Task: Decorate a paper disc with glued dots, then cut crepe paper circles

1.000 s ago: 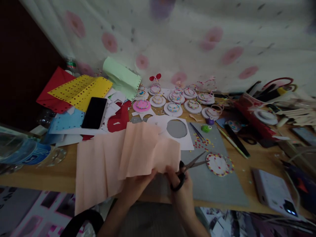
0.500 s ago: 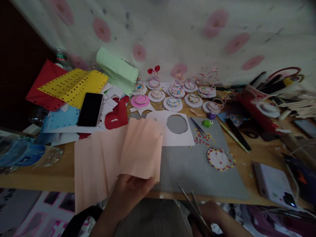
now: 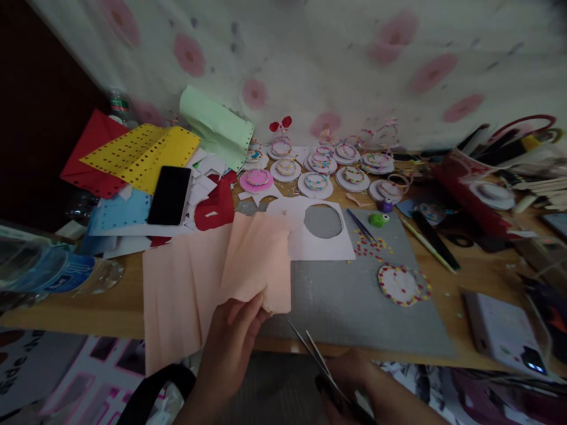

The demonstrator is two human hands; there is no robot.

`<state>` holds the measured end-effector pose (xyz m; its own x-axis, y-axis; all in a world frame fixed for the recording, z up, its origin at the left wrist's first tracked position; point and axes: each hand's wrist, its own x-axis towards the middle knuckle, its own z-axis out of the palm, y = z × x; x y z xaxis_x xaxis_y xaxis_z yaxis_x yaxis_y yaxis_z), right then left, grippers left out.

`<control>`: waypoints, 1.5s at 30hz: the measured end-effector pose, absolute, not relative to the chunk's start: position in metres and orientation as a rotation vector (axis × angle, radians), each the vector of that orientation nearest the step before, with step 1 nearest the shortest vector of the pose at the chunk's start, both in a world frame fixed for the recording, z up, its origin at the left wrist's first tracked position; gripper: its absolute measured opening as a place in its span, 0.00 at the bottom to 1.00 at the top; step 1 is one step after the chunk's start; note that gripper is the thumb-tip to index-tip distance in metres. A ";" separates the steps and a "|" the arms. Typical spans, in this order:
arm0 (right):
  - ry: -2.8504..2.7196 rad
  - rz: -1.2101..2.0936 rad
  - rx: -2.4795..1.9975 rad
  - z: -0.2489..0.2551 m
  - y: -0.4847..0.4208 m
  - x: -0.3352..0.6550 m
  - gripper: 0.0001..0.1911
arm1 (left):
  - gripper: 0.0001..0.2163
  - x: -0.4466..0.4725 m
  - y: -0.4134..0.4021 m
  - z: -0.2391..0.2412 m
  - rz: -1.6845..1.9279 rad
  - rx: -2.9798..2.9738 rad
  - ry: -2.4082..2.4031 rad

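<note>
A peach sheet of crepe-like paper (image 3: 254, 260) lies folded at the front of the table, its flap reaching onto the grey mat (image 3: 336, 307). My left hand (image 3: 234, 330) pinches the near edge of that flap between thumb and fingers. In my right hand (image 3: 349, 383) is a pair of scissors (image 3: 316, 354), blades slightly parted, tips pointing up and left just short of the paper. White card with a round hole (image 3: 296, 236) sits partly beneath the peach paper. To the right lies a white disc edged with red and yellow dots (image 3: 401, 284).
Several small decorated discs (image 3: 315, 184) stand in rows at the back. Tweezers (image 3: 361, 225) lie beside scattered paper dots (image 3: 374, 248). At left are a phone (image 3: 169, 196), coloured papers (image 3: 146, 150) and a water bottle (image 3: 66, 271); at right, a power bank (image 3: 505, 330).
The scissors have moved up and left, closer to the peach paper. My left hand has shifted its hold from beneath the flap to a pinch at its near edge.
</note>
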<state>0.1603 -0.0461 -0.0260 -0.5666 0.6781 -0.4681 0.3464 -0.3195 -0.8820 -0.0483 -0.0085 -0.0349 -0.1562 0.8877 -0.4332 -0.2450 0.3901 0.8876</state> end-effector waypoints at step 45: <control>-1.443 2.341 -1.090 -0.020 -0.027 0.157 0.24 | 0.16 -0.040 -0.017 -0.038 1.129 0.452 1.230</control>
